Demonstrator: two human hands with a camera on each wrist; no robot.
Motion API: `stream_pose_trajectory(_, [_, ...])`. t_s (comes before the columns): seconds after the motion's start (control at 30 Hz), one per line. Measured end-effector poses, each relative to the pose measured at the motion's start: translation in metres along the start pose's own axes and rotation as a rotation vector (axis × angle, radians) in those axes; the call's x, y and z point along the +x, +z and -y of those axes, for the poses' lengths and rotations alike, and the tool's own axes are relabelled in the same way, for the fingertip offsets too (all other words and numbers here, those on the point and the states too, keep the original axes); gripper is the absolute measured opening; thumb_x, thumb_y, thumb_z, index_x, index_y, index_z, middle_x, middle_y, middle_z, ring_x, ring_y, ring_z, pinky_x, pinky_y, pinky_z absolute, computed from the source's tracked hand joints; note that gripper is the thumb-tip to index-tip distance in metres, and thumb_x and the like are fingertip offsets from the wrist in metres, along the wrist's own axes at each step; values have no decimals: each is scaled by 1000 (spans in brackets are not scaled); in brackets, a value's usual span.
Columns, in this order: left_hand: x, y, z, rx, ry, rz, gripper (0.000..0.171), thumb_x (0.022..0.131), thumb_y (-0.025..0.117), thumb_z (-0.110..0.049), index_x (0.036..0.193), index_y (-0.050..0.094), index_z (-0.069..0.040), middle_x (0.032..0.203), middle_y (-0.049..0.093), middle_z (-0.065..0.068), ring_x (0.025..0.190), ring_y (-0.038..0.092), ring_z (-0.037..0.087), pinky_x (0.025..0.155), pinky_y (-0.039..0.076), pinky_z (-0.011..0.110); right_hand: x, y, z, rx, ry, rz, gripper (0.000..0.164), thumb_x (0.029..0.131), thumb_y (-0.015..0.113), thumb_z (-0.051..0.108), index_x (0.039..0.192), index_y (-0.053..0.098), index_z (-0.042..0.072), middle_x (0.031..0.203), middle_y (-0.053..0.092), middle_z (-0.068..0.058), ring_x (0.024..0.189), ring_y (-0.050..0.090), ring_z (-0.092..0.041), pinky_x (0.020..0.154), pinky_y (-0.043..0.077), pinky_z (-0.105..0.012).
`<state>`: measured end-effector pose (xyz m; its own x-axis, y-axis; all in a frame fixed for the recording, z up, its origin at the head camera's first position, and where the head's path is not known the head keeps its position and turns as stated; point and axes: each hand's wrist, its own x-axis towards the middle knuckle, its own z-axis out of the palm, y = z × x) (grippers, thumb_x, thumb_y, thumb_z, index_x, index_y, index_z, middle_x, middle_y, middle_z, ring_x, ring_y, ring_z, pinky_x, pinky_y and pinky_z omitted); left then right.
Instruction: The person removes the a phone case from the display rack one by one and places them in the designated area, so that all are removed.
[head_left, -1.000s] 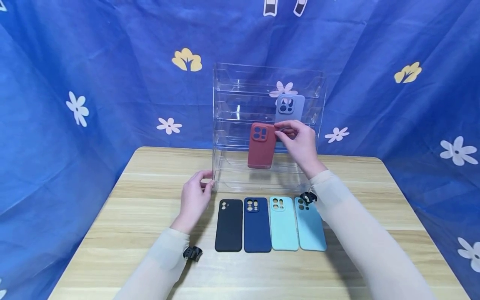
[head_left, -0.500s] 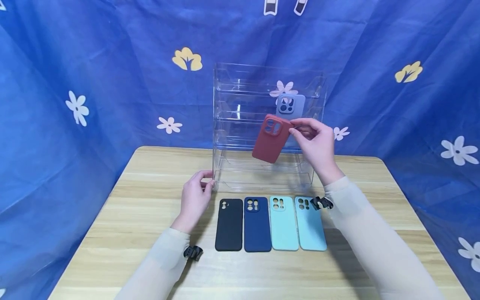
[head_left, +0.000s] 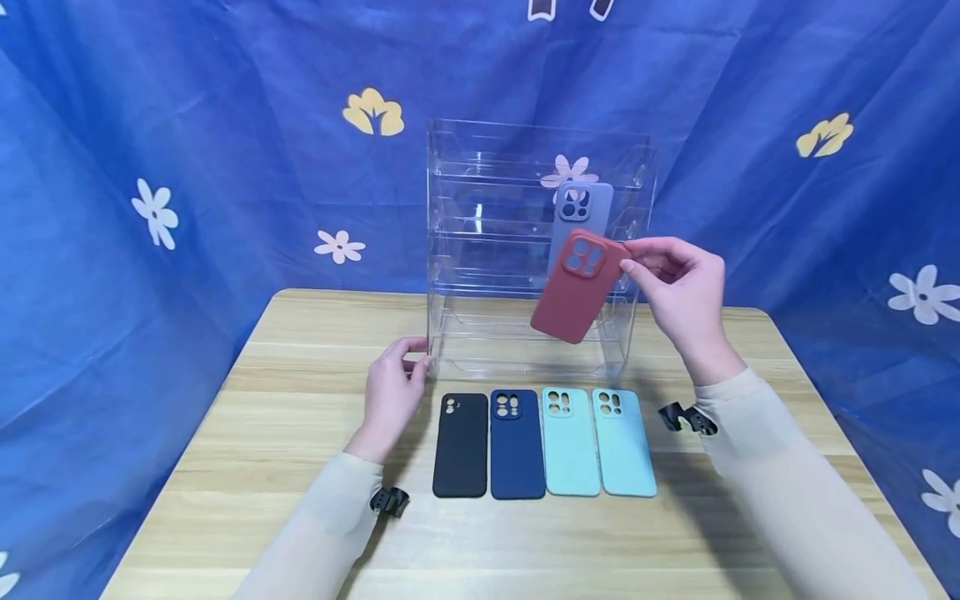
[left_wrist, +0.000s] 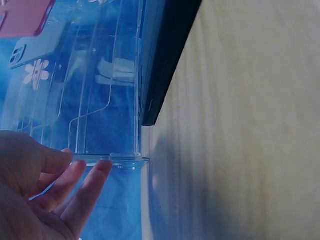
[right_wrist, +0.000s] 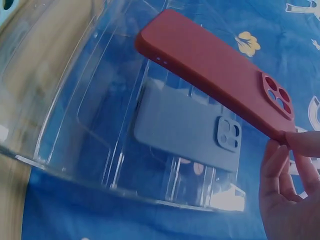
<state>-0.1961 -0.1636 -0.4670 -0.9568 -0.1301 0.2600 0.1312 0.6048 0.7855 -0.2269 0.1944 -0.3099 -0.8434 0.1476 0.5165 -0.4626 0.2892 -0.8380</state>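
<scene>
A red phone case (head_left: 576,287) hangs tilted in front of a clear acrylic display rack (head_left: 525,354), pinched at its upper right corner by my right hand (head_left: 686,292). In the right wrist view the thumb and fingertips meet at the red case's camera end. Behind it a grey-blue phone case (right_wrist: 185,127) leans in the rack, partly covered in the head view. My left hand (head_left: 393,392) holds the lower left side edge of the rack between thumb and fingers, as the left wrist view (left_wrist: 50,190) shows.
Four-across is avoided here: several phone cases lie in a row before the rack, black (head_left: 461,446), dark blue (head_left: 517,446), mint (head_left: 572,442) and light blue (head_left: 625,442). They rest on a wooden table (head_left: 300,400). A blue flowered curtain (head_left: 262,167) hangs behind.
My right hand has moved right and toward me with the red case, which has tilted, its lower end pointing left. The left hand stays at the rack's edge.
</scene>
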Motion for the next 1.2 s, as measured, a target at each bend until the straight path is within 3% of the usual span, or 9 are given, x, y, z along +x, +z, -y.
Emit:
stream_pose_trajectory(0.2, [-1, -1, 0, 23, 3, -6, 28, 98, 69, -9, 126, 68, -8, 121, 74, 8, 85, 75, 25, 68, 62, 40, 1, -32, 0, -42, 84, -9, 25, 84, 86, 8, 107, 80, 0, 83, 78, 8, 72, 72, -6, 67, 58, -14])
stream_pose_trajectory(0.4, [0, -2, -2, 19, 3, -6, 28, 98, 69, -9, 126, 68, -8, 119, 74, 8, 84, 75, 24, 66, 62, 38, 2, -76, -6, -157, 222, 35, 31, 88, 83, 16, 115, 78, 2, 96, 78, 14, 86, 71, -5, 74, 58, -12])
stream_pose_trajectory(0.57, [1, -2, -2, 18, 7, -5, 28, 98, 70, -10, 126, 68, -9, 119, 74, 8, 83, 75, 23, 64, 61, 36, -6, -103, -20, -192, 322, 78, 26, 90, 82, 14, 113, 79, 5, 87, 77, 18, 74, 69, -4, 62, 55, -16])
stream_pose_trajectory(0.87, [0, 0, -1, 14, 8, 2, 29, 98, 69, -9, 126, 68, -8, 122, 74, 8, 84, 76, 24, 69, 63, 40, -27, -144, -60, -228, 515, 265, 17, 91, 80, 15, 108, 82, 18, 86, 76, 23, 78, 73, 0, 70, 59, -17])
stream_pose_trajectory(1.1, [1, 1, -1, 7, 0, 4, 29, 98, 69, -8, 127, 68, -8, 122, 73, 9, 85, 76, 25, 69, 63, 41, -41, -160, -102, -277, 632, 408, 17, 93, 77, 16, 110, 80, 20, 88, 76, 23, 81, 72, 0, 73, 59, -20])
stream_pose_trajectory(1.2, [1, 1, 0, 10, 3, -2, 28, 98, 69, -8, 126, 68, -8, 122, 73, 8, 85, 76, 25, 68, 63, 40, -49, -159, -118, -305, 657, 450, 23, 93, 76, 15, 115, 78, 11, 89, 74, 24, 80, 69, 1, 71, 58, -21])
